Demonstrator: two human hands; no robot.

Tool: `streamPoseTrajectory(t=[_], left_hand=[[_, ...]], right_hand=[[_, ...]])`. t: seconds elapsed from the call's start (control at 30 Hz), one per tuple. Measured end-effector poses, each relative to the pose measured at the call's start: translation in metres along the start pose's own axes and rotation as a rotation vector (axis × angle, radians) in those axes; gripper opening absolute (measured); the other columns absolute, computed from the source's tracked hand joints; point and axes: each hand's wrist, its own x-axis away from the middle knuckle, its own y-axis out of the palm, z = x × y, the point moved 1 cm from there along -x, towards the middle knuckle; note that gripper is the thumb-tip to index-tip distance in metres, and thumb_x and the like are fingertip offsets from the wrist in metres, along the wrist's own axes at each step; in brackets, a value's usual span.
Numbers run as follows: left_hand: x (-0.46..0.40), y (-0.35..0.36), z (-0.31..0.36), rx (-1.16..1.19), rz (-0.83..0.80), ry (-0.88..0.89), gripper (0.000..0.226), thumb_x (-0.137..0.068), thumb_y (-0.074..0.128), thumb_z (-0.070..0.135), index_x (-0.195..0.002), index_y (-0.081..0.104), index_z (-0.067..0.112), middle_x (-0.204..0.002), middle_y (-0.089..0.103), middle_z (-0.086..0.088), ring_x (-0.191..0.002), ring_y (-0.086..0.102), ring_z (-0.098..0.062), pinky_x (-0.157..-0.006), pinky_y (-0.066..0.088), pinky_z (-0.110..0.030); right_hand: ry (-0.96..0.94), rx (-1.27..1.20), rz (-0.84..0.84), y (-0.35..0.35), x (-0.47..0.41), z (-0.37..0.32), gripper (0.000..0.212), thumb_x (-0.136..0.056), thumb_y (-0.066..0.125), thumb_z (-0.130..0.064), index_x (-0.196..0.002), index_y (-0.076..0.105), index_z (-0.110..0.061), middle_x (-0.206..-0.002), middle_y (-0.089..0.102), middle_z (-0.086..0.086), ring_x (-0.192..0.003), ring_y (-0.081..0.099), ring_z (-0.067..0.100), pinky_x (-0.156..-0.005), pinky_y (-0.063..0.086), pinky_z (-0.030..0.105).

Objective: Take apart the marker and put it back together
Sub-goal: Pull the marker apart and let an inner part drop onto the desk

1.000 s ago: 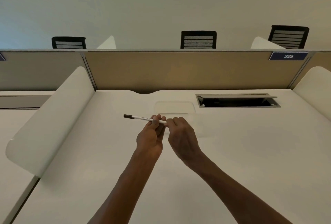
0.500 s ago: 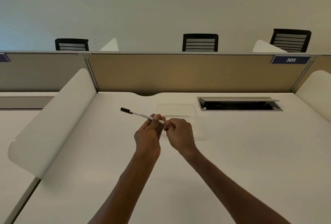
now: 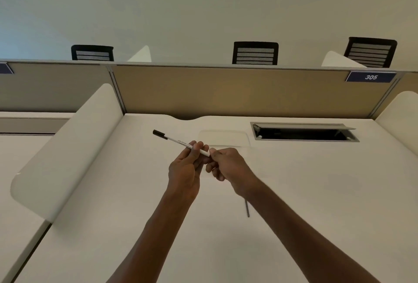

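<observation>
A thin white marker (image 3: 178, 141) with a black cap (image 3: 159, 134) on its far-left end is held above the white desk (image 3: 316, 192), tilted up to the left. My left hand (image 3: 184, 169) grips the barrel near its right end. My right hand (image 3: 230, 165) pinches that right end with thumb and forefinger, which hide the tip. A thin grey rod (image 3: 248, 210) lies on the desk, partly hidden under my right forearm.
A white curved divider (image 3: 67, 147) bounds the desk on the left, another divider (image 3: 400, 119) on the right. A tan back panel (image 3: 226, 92) closes the far side. An open cable hatch (image 3: 303, 134) is sunk into the desk at the back right. Black chairs (image 3: 255, 53) stand beyond.
The marker's capped end has swung up and away, so the barrel tilts more. Both hands stayed on it. The grey rod on the desk has come into view beside my right forearm.
</observation>
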Motion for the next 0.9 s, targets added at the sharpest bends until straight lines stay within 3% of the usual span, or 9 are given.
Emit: streamPoseTrajectory(t=[0.07,0.13,0.3,0.47,0.57,0.63,0.7,0.8,0.9], left_hand=[[0.001,-0.001,0.0,0.005,0.001,0.011,0.016,-0.086,0.065,0.007,-0.102,0.069,0.003,-0.085,0.075,-0.008,-0.085,0.073,-0.019,-0.081,0.061,-0.031],[0.004,-0.001,-0.002,0.026,0.038,0.017,0.02,-0.084,0.067,0.007,-0.103,0.069,0.002,-0.085,0.076,-0.009,-0.084,0.073,-0.02,-0.084,0.06,-0.032],[0.006,0.004,-0.005,0.052,0.174,-0.017,0.013,-0.085,0.07,0.007,-0.096,0.071,0.001,-0.078,0.077,-0.009,-0.076,0.074,-0.02,-0.083,0.059,-0.034],[0.006,-0.003,-0.007,0.084,0.217,-0.111,0.006,-0.085,0.071,0.005,-0.083,0.073,0.0,-0.076,0.076,-0.012,-0.07,0.075,-0.021,-0.077,0.06,-0.033],[0.003,-0.01,-0.007,0.049,0.15,-0.088,0.012,-0.088,0.067,0.005,-0.096,0.071,-0.002,-0.078,0.076,-0.011,-0.076,0.074,-0.02,-0.074,0.061,-0.031],[0.0,-0.015,-0.004,0.003,0.087,-0.057,0.019,-0.086,0.067,0.006,-0.103,0.069,-0.002,-0.082,0.076,-0.011,-0.08,0.074,-0.02,-0.071,0.061,-0.03],[-0.002,-0.017,0.0,-0.043,0.007,-0.043,0.023,-0.078,0.069,0.012,-0.098,0.075,0.002,-0.088,0.077,-0.011,-0.083,0.074,-0.021,-0.068,0.061,-0.029],[0.0,-0.017,0.005,-0.125,-0.088,-0.025,0.016,-0.072,0.069,0.016,-0.083,0.081,0.013,-0.089,0.077,-0.008,-0.086,0.074,-0.02,-0.07,0.06,-0.028],[0.002,-0.015,0.007,-0.089,-0.037,0.003,0.024,-0.069,0.071,0.014,-0.092,0.077,0.007,-0.091,0.078,-0.01,-0.087,0.075,-0.021,-0.073,0.061,-0.028]], right_hand=[[0.112,-0.185,-0.119,-0.005,0.0,-0.003,0.039,-0.103,0.044,-0.027,-0.084,0.068,-0.003,-0.063,0.06,0.004,-0.05,0.047,0.009,-0.046,0.036,0.019],[0.072,-0.125,-0.084,-0.002,-0.001,0.0,0.037,-0.102,0.048,-0.026,-0.083,0.069,-0.003,-0.062,0.059,0.002,-0.051,0.047,0.009,-0.049,0.038,0.019],[-0.594,0.747,0.405,0.014,-0.005,0.018,0.02,-0.092,0.058,-0.008,-0.076,0.07,-0.006,-0.064,0.066,0.006,-0.056,0.057,0.02,-0.054,0.042,0.028],[-1.005,1.137,0.469,0.012,-0.002,0.036,0.003,-0.085,0.068,0.0,-0.086,0.07,-0.002,-0.068,0.064,0.011,-0.061,0.057,0.023,-0.05,0.049,0.032],[-0.7,0.928,0.306,0.011,-0.002,0.027,0.019,-0.096,0.055,-0.012,-0.085,0.069,-0.005,-0.071,0.068,0.008,-0.062,0.059,0.019,-0.058,0.051,0.035],[-0.286,0.555,0.065,0.008,-0.006,0.016,0.031,-0.1,0.048,-0.022,-0.084,0.07,-0.007,-0.069,0.071,0.003,-0.055,0.058,0.01,-0.054,0.048,0.028],[-0.04,0.231,-0.14,-0.001,-0.008,0.005,0.036,-0.102,0.046,-0.024,-0.089,0.071,-0.003,-0.072,0.073,0.005,-0.052,0.054,0.008,-0.049,0.042,0.022],[0.169,-0.001,-0.354,-0.015,-0.007,-0.003,0.035,-0.103,0.044,-0.023,-0.092,0.07,-0.001,-0.078,0.071,0.009,-0.057,0.054,0.011,-0.048,0.039,0.019],[0.125,0.017,-0.253,-0.009,-0.008,-0.002,0.032,-0.102,0.049,-0.021,-0.087,0.069,-0.002,-0.065,0.065,0.003,-0.053,0.049,0.009,-0.048,0.036,0.018]])
